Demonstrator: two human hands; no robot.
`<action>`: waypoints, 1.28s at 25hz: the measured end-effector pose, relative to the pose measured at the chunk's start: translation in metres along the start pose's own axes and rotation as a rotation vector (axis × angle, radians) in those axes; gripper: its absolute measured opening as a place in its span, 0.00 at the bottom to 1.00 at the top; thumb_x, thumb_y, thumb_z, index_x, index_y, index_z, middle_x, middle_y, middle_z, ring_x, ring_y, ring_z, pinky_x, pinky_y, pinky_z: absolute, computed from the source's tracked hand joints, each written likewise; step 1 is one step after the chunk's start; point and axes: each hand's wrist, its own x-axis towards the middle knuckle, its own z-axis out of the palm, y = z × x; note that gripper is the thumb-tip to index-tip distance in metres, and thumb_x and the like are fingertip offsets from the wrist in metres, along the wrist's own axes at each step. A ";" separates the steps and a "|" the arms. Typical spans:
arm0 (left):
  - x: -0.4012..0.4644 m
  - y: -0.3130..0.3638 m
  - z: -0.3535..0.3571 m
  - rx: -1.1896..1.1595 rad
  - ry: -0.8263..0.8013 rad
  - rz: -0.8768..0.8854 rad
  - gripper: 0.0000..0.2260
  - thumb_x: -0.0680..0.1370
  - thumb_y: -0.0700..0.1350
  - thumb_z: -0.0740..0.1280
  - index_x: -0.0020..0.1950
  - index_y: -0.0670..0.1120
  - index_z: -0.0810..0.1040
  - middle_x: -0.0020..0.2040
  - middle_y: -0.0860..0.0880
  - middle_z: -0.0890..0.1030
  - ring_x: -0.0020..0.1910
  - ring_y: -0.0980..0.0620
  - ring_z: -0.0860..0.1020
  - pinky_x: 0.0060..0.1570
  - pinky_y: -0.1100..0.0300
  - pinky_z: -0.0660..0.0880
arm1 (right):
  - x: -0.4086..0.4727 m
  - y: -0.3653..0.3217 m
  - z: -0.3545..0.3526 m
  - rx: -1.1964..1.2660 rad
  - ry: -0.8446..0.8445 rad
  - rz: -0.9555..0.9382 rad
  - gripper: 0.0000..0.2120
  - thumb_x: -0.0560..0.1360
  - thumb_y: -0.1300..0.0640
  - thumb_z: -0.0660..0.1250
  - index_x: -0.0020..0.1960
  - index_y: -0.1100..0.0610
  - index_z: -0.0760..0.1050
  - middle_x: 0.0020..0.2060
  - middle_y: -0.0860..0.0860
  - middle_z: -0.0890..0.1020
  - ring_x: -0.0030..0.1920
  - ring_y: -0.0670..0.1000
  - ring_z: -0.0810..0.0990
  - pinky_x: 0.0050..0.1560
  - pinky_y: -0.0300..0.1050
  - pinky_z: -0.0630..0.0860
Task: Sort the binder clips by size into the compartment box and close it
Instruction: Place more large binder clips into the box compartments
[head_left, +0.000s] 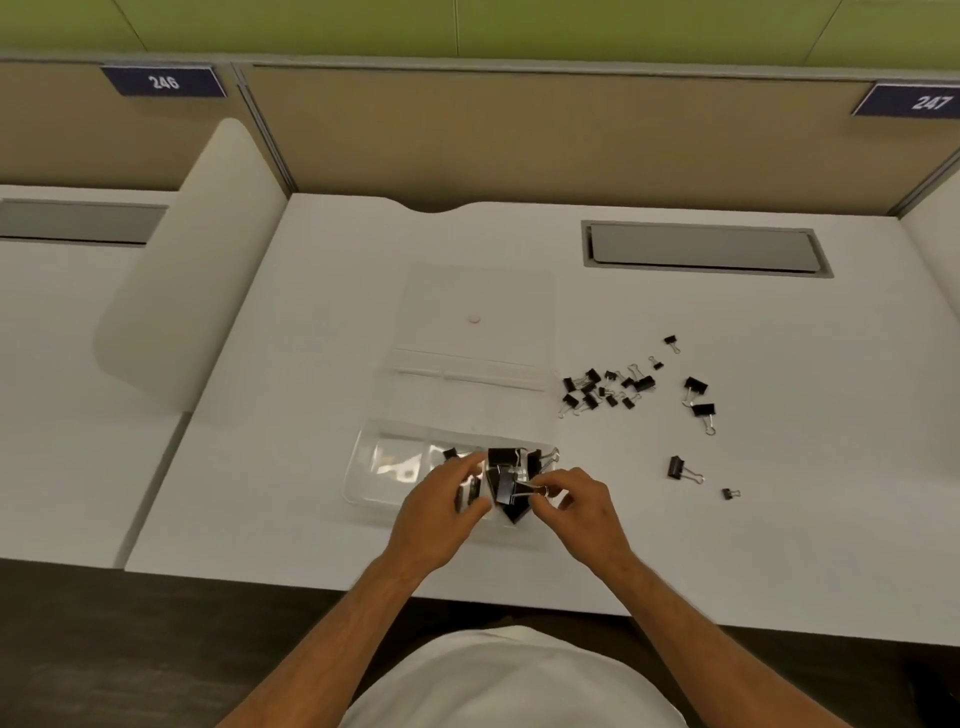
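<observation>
Head view, large binder clip (506, 488) upright, handles rightward

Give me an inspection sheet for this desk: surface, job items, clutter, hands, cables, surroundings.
Surface: white desk, bare apart from the job's things.
Job's things: clear compartment box near the front edge, its lid open and lying flat behind it; large clips piled in its right end; loose binder clips of mixed sizes scattered to the right.
Clutter: nothing seen.
Grips: left hand and right hand over the box, together handling one large clip; which hand bears it cannot be told.
Cables: nothing seen; a closed cable hatch sits at the back right.
Surroundings: tan partition with number plates 246 and 247; white side divider on the left.
</observation>
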 end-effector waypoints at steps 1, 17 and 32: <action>-0.005 -0.012 -0.009 0.023 0.019 -0.007 0.24 0.77 0.53 0.69 0.72 0.59 0.67 0.66 0.60 0.74 0.64 0.62 0.71 0.63 0.63 0.70 | 0.001 -0.003 0.006 0.003 -0.013 0.009 0.09 0.72 0.57 0.74 0.51 0.47 0.83 0.42 0.43 0.81 0.45 0.44 0.79 0.43 0.38 0.77; -0.019 -0.074 -0.029 0.130 -0.017 -0.142 0.23 0.79 0.57 0.65 0.73 0.56 0.69 0.72 0.55 0.71 0.71 0.56 0.68 0.67 0.63 0.64 | 0.037 -0.036 0.060 -0.273 -0.219 -0.070 0.09 0.76 0.52 0.68 0.55 0.51 0.80 0.43 0.46 0.80 0.47 0.46 0.72 0.47 0.45 0.76; 0.017 -0.019 -0.003 0.134 -0.041 -0.075 0.18 0.76 0.58 0.69 0.64 0.55 0.77 0.52 0.56 0.79 0.52 0.57 0.74 0.53 0.58 0.75 | 0.031 -0.009 0.017 -0.173 -0.236 -0.120 0.14 0.76 0.58 0.69 0.61 0.52 0.79 0.44 0.44 0.80 0.46 0.45 0.75 0.50 0.43 0.76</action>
